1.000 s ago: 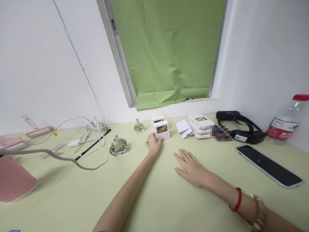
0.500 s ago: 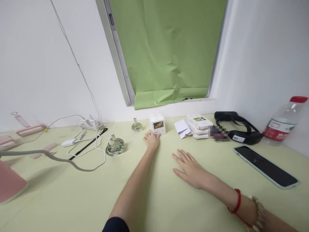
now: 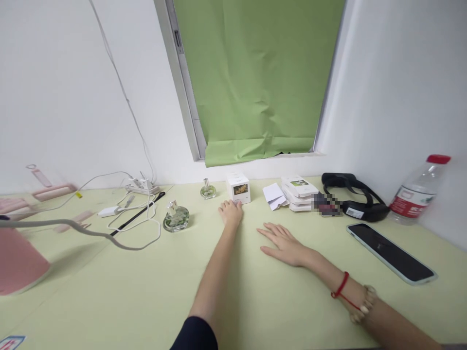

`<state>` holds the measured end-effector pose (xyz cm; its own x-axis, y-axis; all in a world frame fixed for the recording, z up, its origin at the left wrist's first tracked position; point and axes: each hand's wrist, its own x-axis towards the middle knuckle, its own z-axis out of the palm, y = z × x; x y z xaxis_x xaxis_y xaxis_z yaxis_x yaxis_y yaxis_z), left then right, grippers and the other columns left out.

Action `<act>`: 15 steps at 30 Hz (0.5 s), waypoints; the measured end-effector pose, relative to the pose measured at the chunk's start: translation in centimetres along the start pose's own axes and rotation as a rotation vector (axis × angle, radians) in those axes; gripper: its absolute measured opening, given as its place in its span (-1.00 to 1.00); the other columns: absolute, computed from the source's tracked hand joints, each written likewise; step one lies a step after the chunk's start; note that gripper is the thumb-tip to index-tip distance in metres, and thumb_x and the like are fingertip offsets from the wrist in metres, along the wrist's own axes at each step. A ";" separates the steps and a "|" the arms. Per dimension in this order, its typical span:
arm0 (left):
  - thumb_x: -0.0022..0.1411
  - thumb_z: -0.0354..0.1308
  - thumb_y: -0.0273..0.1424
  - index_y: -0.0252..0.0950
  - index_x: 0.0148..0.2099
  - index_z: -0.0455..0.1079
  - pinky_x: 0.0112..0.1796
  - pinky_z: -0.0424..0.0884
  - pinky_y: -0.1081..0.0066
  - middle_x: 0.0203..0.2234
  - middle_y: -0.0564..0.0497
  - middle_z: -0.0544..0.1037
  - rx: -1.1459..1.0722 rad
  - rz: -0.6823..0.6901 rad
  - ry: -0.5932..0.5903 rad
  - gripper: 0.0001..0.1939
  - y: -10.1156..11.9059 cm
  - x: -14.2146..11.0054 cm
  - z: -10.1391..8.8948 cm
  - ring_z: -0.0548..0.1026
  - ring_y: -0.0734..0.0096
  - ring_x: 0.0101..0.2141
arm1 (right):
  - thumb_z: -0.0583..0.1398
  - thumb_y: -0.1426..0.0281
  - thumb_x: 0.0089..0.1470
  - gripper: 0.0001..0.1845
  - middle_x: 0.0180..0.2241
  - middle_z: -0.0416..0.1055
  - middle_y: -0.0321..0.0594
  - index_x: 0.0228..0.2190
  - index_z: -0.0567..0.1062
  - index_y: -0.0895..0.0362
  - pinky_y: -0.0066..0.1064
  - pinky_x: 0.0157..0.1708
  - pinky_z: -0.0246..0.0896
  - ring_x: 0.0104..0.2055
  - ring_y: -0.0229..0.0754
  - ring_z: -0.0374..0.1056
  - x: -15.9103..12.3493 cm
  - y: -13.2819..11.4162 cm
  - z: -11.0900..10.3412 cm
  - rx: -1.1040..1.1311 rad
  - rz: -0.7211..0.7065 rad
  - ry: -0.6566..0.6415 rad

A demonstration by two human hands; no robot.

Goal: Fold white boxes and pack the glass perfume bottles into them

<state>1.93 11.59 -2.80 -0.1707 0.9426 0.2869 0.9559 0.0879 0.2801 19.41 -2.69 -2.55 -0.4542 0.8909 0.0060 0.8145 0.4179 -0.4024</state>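
Observation:
My left hand (image 3: pixel 231 212) lies on the table at the front of a small white box (image 3: pixel 237 188) with a picture on its face. Its fingers are slightly apart, and the fingertips look to be at the box's lower front edge; whether they press on it I cannot tell. My right hand (image 3: pixel 282 244) rests palm down to the right, fingers spread, holding nothing. Left of the box stand a small glass perfume bottle (image 3: pixel 207 190) and a larger perfume bottle (image 3: pixel 176 218). Folded white paper (image 3: pixel 275 196) and flat white boxes (image 3: pixel 298 192) lie beyond my right hand.
On the right are a black headset (image 3: pixel 359 199), a phone (image 3: pixel 390 253) and a red-capped plastic bottle (image 3: pixel 416 192). White cables (image 3: pixel 146 223), a power strip (image 3: pixel 142 188) and a pink object (image 3: pixel 20 262) occupy the left. A green sheet (image 3: pixel 262 82) covers the window behind.
The view has shifted slightly. My right hand has slid a little up and to the left, staying flat. My left hand stays by the white box, with the bottles unmoved.

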 end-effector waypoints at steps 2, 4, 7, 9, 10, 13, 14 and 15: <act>0.26 -0.15 -0.29 -0.50 -0.03 0.29 -0.03 0.07 0.21 -0.10 -0.25 0.28 -0.008 0.004 0.049 -0.59 0.1 -0.5 -0.3 0.18 0.12 -0.04 | -0.08 0.01 0.12 -0.39 0.19 -0.09 -0.29 0.15 0.12 -0.04 -0.28 0.17 -0.33 0.22 -0.19 -0.19 0.6 1.1 -0.3 0.023 -0.029 0.082; 0.23 -0.14 -0.38 -0.50 -0.07 0.29 -0.08 0.11 0.23 -0.13 -0.26 0.28 -0.013 0.001 0.096 -0.66 0.0 -1.1 -0.6 0.19 0.12 -0.07 | -0.03 0.09 0.12 -0.50 0.11 0.07 -0.29 0.07 0.23 -0.06 -0.29 0.13 -0.23 0.15 -0.21 -0.05 1.1 2.2 -0.5 0.061 -0.051 0.159; 0.20 -0.15 -0.43 -0.49 -0.10 0.28 -0.12 0.14 0.26 -0.14 -0.26 0.27 -0.017 0.001 0.128 -0.69 -0.2 -2.1 -1.1 0.21 0.13 -0.09 | 0.02 0.17 0.10 -0.61 0.03 0.17 -0.30 -0.04 0.33 -0.05 -0.27 0.08 -0.17 0.09 -0.21 0.04 1.8 3.7 -0.5 0.111 -0.005 0.267; 0.20 -0.15 -0.43 -0.49 -0.12 0.30 -0.13 0.16 0.27 -0.18 -0.24 0.30 -0.021 0.010 0.101 -0.69 -0.3 -2.9 -1.4 0.24 0.14 -0.11 | 0.03 0.20 0.09 -0.64 0.01 0.19 -0.29 -0.07 0.35 -0.03 -0.23 0.06 -0.14 0.07 -0.18 0.06 2.1 4.3 -0.4 0.110 0.022 0.301; 0.21 -0.15 -0.43 -0.49 -0.14 0.32 -0.13 0.17 0.27 -0.20 -0.23 0.32 -0.024 0.018 0.078 -0.70 -0.4 -3.3 -1.6 0.26 0.15 -0.13 | 0.03 0.22 0.09 -0.66 0.00 0.20 -0.29 -0.09 0.37 -0.01 -0.22 0.05 -0.14 0.07 -0.18 0.07 2.1 4.4 -0.3 0.109 0.028 0.320; 0.22 -0.14 -0.41 -0.47 -0.16 0.35 -0.14 0.19 0.29 -0.25 -0.18 0.37 -0.032 0.054 0.015 -0.70 -0.7 -4.9 -2.3 0.30 0.19 -0.16 | 0.05 0.26 0.09 -0.70 -0.03 0.24 -0.29 -0.13 0.39 0.01 -0.25 0.05 -0.15 0.05 -0.20 0.09 2.0 4.6 -0.1 0.103 0.026 0.362; 0.22 -0.14 -0.41 -0.46 -0.17 0.35 -0.13 0.19 0.30 -0.25 -0.17 0.38 -0.033 0.067 0.004 -0.71 -0.8 -5.5 -2.6 0.30 0.20 -0.16 | 0.05 0.27 0.08 -0.70 -0.04 0.24 -0.29 -0.14 0.40 0.02 -0.26 0.05 -0.16 0.04 -0.20 0.10 2.0 4.6 0.0 0.098 0.026 0.376; 0.23 -0.13 -0.41 -0.45 -0.16 0.35 -0.13 0.19 0.30 -0.24 -0.16 0.39 -0.034 0.076 -0.003 -0.71 -0.9 -6.1 -2.9 0.30 0.20 -0.16 | 0.06 0.28 0.08 -0.71 -0.05 0.25 -0.29 -0.15 0.40 0.02 -0.27 0.04 -0.14 0.03 -0.20 0.11 1.9 4.6 0.1 0.093 0.030 0.390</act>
<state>1.43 4.87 -2.17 -0.0969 0.9471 0.3058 0.9576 0.0049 0.2881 22.26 0.88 -4.48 -0.2447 0.9108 0.3325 0.7810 0.3884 -0.4891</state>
